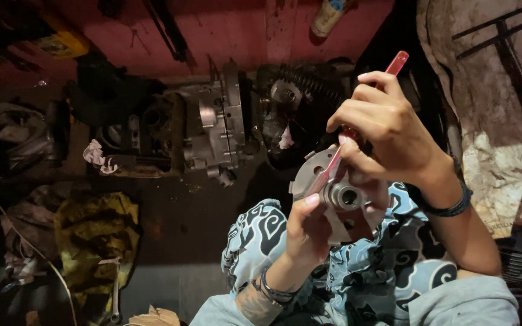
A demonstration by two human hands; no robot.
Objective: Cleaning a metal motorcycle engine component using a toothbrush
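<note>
The left hand (306, 226) comes up from below with its grip closed around a round grey metal part (333, 190), a slotted disc with a short hollow hub at its centre, the thumb pressed on the disc's near face just beside the hub. Above and to the right of that grip, the right hand (385, 130) pinches a slim red-handled tool (367, 115), fingers wrapped tight round the shaft; the handle's end sticks out past the knuckles, up and to the right, while the working end slants down-left and meets the disc face close to the left thumb. Both hands hover over the person's lap, covered in blue cloth with a cloud pattern (388, 265). Beyond the grips, further up, an engine casing (212, 130) lies on the dark floor, with a crumpled yellow rag (98, 232) well off to the left.
</note>
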